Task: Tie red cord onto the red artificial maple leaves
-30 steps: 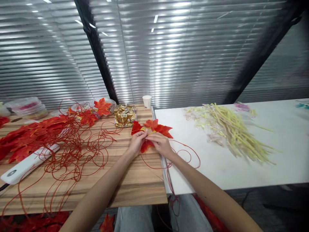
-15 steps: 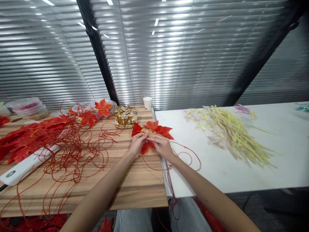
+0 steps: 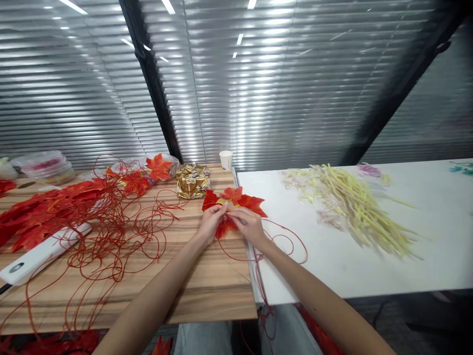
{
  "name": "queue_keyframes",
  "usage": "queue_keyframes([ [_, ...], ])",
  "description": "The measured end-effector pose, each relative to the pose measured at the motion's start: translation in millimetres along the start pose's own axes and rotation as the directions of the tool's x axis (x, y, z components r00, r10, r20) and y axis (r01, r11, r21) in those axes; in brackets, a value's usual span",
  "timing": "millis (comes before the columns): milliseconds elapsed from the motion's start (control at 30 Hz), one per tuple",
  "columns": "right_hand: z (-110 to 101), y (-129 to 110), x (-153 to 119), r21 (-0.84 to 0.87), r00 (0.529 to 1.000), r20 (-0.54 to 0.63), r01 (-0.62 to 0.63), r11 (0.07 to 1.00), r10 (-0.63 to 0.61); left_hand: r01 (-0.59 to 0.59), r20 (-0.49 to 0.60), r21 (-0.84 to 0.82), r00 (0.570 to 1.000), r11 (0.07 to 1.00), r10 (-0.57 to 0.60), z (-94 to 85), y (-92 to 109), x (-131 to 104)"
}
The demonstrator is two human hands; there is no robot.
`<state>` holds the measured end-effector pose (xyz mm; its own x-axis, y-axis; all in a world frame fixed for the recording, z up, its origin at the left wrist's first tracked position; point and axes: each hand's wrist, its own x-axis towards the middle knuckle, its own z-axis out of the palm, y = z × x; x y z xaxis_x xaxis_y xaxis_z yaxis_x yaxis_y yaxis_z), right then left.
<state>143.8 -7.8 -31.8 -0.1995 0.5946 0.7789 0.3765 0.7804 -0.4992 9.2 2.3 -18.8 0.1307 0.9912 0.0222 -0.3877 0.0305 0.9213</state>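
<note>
My left hand [image 3: 211,223] and my right hand [image 3: 248,225] meet over a cluster of red artificial maple leaves [image 3: 252,203] near the seam of the two tables. Both hands have their fingers pinched together at the yellowish middle of the cluster. The exact spot they grip is partly hidden by the fingertips. A thin red cord [image 3: 236,257] trails from beneath the leaves, loops to the right onto the white table and hangs down over the front edge.
Left lie a tangle of red cord [image 3: 114,231], piled red leaves [image 3: 55,202] and a white power strip [image 3: 46,254]. Behind are a gold foil packet [image 3: 192,181], a paper cup [image 3: 226,160] and plastic tubs [image 3: 46,167]. Yellow stems [image 3: 360,207] lie on the white table [image 3: 314,276].
My right fingers have shifted slightly at the middle of the leaf cluster, covering more of its yellow centre. Both hands stay in about the same place.
</note>
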Motion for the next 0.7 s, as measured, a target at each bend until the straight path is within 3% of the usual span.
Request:
queue_keyframes([
  [333,-1.9,-4.4,1.0,-0.027,0.999,-0.047,-0.011,1.0,0.01,-0.015,-0.015,-0.011,1.0,1.0,0.015,0.1,-1.0,1.9],
  [500,-0.6,-6.8,2.4,-0.028,1.0,0.005,-0.016,0.999,0.016,0.019,-0.044,-0.049,0.999,0.999,-0.021,4.9,4.9,-0.4],
  [700,-4.5,-6.7,2.9,-0.131,0.977,0.025,-0.206,0.97,0.211,0.039,-0.016,-0.154,0.999,0.987,-0.042,5.3,10.1,0.2],
])
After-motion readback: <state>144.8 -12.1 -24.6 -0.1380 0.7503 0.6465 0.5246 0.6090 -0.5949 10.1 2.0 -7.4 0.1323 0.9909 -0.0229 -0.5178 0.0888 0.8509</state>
